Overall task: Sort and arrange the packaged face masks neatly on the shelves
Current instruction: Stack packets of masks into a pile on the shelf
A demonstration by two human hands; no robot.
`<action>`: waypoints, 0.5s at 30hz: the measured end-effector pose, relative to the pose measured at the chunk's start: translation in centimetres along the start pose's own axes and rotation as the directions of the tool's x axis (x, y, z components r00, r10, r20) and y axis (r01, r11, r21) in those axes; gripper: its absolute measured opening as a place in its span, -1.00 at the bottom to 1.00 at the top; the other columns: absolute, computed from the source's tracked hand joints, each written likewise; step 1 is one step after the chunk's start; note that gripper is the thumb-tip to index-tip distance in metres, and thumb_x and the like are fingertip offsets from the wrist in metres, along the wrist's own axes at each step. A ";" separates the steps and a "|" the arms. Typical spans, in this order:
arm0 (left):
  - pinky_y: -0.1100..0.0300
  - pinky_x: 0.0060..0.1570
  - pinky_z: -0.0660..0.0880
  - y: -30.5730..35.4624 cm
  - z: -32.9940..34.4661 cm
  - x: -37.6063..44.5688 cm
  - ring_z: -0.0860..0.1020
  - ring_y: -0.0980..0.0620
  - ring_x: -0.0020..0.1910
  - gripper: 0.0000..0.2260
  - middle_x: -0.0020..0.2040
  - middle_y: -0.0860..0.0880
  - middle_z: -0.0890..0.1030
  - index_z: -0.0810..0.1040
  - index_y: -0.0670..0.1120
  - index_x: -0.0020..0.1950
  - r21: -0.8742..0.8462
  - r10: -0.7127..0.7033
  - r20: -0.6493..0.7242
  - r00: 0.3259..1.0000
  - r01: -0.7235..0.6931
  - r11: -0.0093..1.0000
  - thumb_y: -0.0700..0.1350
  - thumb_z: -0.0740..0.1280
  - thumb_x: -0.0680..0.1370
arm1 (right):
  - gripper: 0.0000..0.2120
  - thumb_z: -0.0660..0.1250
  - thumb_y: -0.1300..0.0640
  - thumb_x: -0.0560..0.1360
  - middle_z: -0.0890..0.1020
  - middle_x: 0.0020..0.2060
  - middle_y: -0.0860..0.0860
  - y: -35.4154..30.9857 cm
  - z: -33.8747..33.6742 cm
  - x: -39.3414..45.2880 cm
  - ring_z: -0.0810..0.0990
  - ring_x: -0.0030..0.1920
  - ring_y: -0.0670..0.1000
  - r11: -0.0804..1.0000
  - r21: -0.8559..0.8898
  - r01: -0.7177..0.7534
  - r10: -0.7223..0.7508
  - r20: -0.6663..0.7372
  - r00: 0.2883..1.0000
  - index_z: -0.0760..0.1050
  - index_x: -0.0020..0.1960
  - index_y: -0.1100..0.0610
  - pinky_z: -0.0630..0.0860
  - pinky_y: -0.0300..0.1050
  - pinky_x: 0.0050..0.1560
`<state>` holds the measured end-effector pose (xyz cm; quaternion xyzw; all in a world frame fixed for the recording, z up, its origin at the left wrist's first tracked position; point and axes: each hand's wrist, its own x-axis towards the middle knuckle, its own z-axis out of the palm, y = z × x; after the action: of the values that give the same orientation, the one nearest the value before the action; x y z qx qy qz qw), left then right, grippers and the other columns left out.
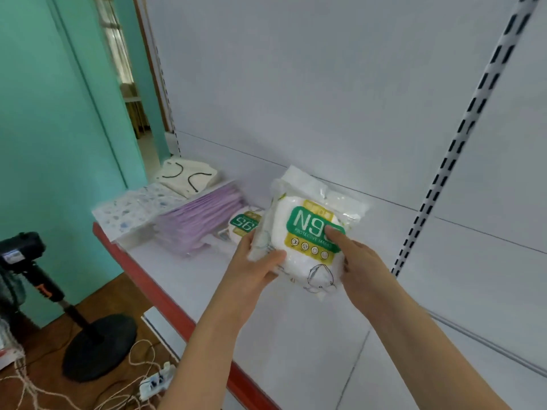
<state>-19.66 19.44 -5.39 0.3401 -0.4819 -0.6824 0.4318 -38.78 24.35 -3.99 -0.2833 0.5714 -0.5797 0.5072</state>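
Both hands hold a white N95 mask pack (307, 232) with a green and yellow label above the white shelf (290, 344). My left hand (256, 261) grips its left edge, thumb on the front. My right hand (355, 258) grips its right side, thumb pressed on the label. Behind it on the shelf lies another N95 pack (241, 224), partly hidden. To its left lie a purple mask pack (198, 218), a speckled white pack (133, 210) and a cream pack with black ear loops (186, 176).
The shelf has a red front edge (165, 300) and a white back panel with a slotted upright (450, 149). A teal wall (53, 113) stands at the left. On the wooden floor stand a fan base (97, 347), cords and a power strip (154, 380).
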 end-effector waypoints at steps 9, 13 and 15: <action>0.19 0.15 0.52 -3.5 12.6 -5.5 0.64 0.15 0.20 -0.51 0.19 0.15 0.69 0.51 0.14 0.32 0.405 -0.215 0.465 0.859 0.010 0.914 0.25 0.43 0.44 | -0.72 0.34 0.33 0.53 0.70 0.08 0.15 0.1 -15.8 -13.0 0.68 0.12 0.18 0.985 -0.091 0.150 -0.165 -0.192 0.967 0.58 0.22 0.18 0.57 0.08 0.18; -0.08 0.23 0.57 -6.6 22.1 -8.2 0.68 0.04 0.15 -0.49 0.15 0.10 0.71 0.55 0.15 0.29 0.392 -0.261 0.543 0.798 0.034 0.920 0.25 0.50 0.39 | -0.69 0.32 0.37 0.53 0.70 0.07 0.16 1.3 -22.6 -20.1 0.68 0.10 0.17 0.977 -0.038 0.209 -0.207 -0.399 0.893 0.56 0.24 0.15 0.59 0.01 0.11; -0.17 0.24 0.56 -8.1 27.1 -9.9 0.70 0.01 0.12 -0.40 0.15 0.07 0.72 0.56 0.10 0.29 0.398 -0.293 0.605 0.740 0.037 0.917 0.23 0.54 0.29 | -0.69 0.33 0.30 0.55 0.71 0.08 0.12 1.5 -26.2 -24.4 0.68 0.12 0.13 0.970 -0.028 0.242 -0.223 -0.506 0.833 0.55 0.27 0.10 0.58 -0.04 0.10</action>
<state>-41.70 39.68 -4.39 0.1956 -0.6856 -0.6937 0.1030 -54.23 56.71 -4.17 -0.1793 0.6346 -0.7013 0.2708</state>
